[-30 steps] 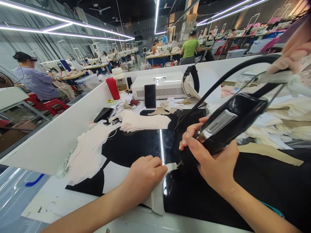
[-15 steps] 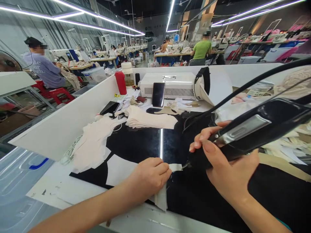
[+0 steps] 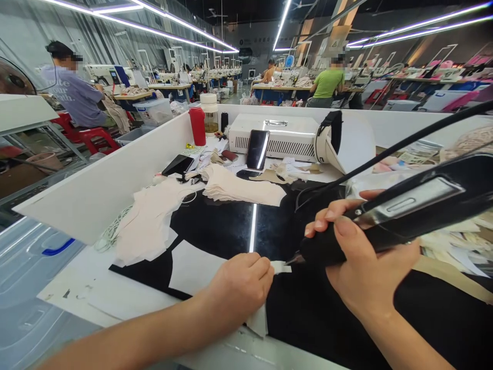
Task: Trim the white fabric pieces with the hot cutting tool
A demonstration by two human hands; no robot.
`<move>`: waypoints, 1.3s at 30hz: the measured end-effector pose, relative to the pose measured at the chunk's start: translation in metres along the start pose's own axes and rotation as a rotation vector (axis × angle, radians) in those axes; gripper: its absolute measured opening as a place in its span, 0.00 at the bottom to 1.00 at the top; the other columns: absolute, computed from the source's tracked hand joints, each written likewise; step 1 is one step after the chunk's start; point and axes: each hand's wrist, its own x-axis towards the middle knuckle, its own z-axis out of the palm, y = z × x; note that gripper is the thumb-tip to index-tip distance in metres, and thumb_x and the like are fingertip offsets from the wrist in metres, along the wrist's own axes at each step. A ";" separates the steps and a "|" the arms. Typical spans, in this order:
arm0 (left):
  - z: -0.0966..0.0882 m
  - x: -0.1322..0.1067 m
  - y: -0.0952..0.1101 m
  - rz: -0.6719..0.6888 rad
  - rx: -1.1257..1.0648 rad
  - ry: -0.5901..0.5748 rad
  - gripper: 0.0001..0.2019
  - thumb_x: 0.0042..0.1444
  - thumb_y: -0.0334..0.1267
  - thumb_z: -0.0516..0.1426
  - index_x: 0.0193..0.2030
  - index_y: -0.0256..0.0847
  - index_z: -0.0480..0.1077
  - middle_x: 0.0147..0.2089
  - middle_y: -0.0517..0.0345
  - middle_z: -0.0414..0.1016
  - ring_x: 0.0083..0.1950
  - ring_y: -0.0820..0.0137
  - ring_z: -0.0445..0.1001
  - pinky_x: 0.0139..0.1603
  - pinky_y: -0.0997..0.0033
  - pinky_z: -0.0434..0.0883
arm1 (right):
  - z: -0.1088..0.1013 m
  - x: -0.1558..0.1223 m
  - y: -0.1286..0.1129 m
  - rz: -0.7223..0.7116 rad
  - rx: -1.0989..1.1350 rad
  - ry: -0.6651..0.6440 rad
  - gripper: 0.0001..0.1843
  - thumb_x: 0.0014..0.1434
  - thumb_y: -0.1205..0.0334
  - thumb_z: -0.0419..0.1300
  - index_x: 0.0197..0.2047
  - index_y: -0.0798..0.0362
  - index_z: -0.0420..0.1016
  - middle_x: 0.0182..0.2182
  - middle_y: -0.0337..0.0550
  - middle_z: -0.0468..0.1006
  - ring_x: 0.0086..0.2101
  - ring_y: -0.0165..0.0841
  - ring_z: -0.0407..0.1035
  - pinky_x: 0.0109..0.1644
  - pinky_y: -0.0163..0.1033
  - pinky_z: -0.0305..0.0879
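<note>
My right hand [image 3: 370, 277] is wrapped round a black corded hand tool [image 3: 412, 205] with a metal plate on its side. The tool's thin metal tip [image 3: 296, 258] points left and meets the free end of a small white fabric strip [image 3: 281, 266]. My left hand [image 3: 246, 282] is closed with bent fingers on that strip, keeping it down on the black work surface [image 3: 308, 308]. Beneath its wrist a pale fabric piece [image 3: 259, 322] sticks out towards the front edge. A white sheet [image 3: 194, 267] lies just left of the left hand.
Pale fabric stacks lie at left [image 3: 148, 221] and behind the hands [image 3: 244, 187]. Farther back are a phone [image 3: 257, 149], a white metal box [image 3: 285, 131] and a red cup [image 3: 197, 126]. The tool's black cable [image 3: 385, 159] arches at right. Co-workers sit beyond the partition [image 3: 92, 180].
The tool's tip has shifted slightly left, onto the strip's end. My left hand stays closed on the strip. The whole view has tilted a little.
</note>
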 end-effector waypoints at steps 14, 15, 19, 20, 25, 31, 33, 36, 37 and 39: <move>0.005 0.004 0.004 -0.059 -0.028 0.132 0.16 0.74 0.17 0.54 0.38 0.37 0.74 0.38 0.56 0.74 0.36 0.67 0.72 0.37 0.66 0.77 | 0.010 -0.001 0.009 0.051 0.011 -0.044 0.24 0.57 0.64 0.80 0.51 0.43 0.77 0.31 0.28 0.82 0.26 0.31 0.77 0.29 0.38 0.82; 0.005 0.004 0.004 -0.061 -0.029 0.125 0.16 0.74 0.17 0.54 0.38 0.37 0.74 0.38 0.56 0.74 0.36 0.67 0.72 0.38 0.66 0.77 | 0.009 0.001 0.008 0.049 0.007 -0.036 0.23 0.56 0.65 0.80 0.51 0.43 0.77 0.31 0.28 0.82 0.26 0.31 0.77 0.29 0.38 0.82; 0.004 0.002 0.003 -0.020 -0.001 0.068 0.16 0.73 0.15 0.52 0.40 0.37 0.74 0.40 0.55 0.75 0.38 0.67 0.73 0.40 0.67 0.79 | 0.006 0.007 0.003 0.027 0.019 0.023 0.24 0.55 0.63 0.81 0.50 0.42 0.78 0.30 0.28 0.80 0.25 0.31 0.75 0.27 0.38 0.80; 0.003 0.002 0.003 -0.015 0.005 0.056 0.16 0.73 0.15 0.52 0.40 0.37 0.74 0.40 0.55 0.75 0.38 0.67 0.74 0.41 0.67 0.79 | 0.005 0.008 0.003 0.026 0.024 0.025 0.24 0.54 0.62 0.82 0.49 0.42 0.78 0.30 0.28 0.80 0.25 0.31 0.74 0.27 0.37 0.80; 0.001 0.002 0.003 -0.024 0.003 0.076 0.15 0.73 0.16 0.54 0.40 0.37 0.74 0.41 0.53 0.77 0.39 0.67 0.76 0.42 0.67 0.80 | 0.009 0.003 0.004 0.011 0.066 -0.027 0.24 0.57 0.57 0.83 0.50 0.42 0.78 0.31 0.29 0.79 0.25 0.31 0.75 0.26 0.37 0.79; 0.000 0.003 0.003 -0.043 -0.009 0.079 0.15 0.73 0.15 0.53 0.41 0.35 0.75 0.41 0.53 0.79 0.40 0.66 0.78 0.44 0.66 0.82 | 0.011 -0.005 0.009 0.020 0.060 -0.068 0.26 0.59 0.55 0.84 0.53 0.42 0.76 0.33 0.29 0.81 0.25 0.31 0.76 0.29 0.39 0.83; -0.001 0.003 0.003 -0.033 -0.008 0.069 0.15 0.73 0.15 0.53 0.42 0.35 0.75 0.42 0.52 0.79 0.40 0.66 0.79 0.44 0.66 0.82 | 0.010 -0.005 0.010 0.016 0.038 -0.057 0.26 0.60 0.55 0.83 0.53 0.42 0.76 0.33 0.29 0.80 0.25 0.31 0.76 0.29 0.40 0.83; -0.001 0.002 0.003 -0.027 -0.012 0.060 0.14 0.73 0.16 0.54 0.42 0.35 0.75 0.43 0.51 0.80 0.42 0.66 0.79 0.45 0.66 0.83 | 0.010 -0.004 0.010 0.030 0.027 -0.064 0.24 0.60 0.57 0.82 0.53 0.42 0.76 0.32 0.28 0.81 0.26 0.31 0.77 0.29 0.40 0.83; -0.001 0.002 0.002 -0.023 -0.011 0.054 0.14 0.74 0.16 0.54 0.42 0.35 0.75 0.44 0.50 0.80 0.42 0.66 0.79 0.45 0.66 0.82 | 0.011 -0.003 0.009 0.036 0.028 -0.063 0.24 0.59 0.58 0.82 0.52 0.42 0.76 0.31 0.28 0.81 0.26 0.31 0.77 0.29 0.40 0.83; -0.001 0.002 0.002 -0.012 -0.003 0.037 0.14 0.74 0.16 0.54 0.42 0.35 0.75 0.43 0.51 0.80 0.41 0.66 0.79 0.44 0.66 0.82 | 0.010 0.000 0.007 0.041 0.029 -0.036 0.24 0.58 0.60 0.82 0.51 0.42 0.77 0.31 0.28 0.81 0.25 0.31 0.76 0.29 0.39 0.82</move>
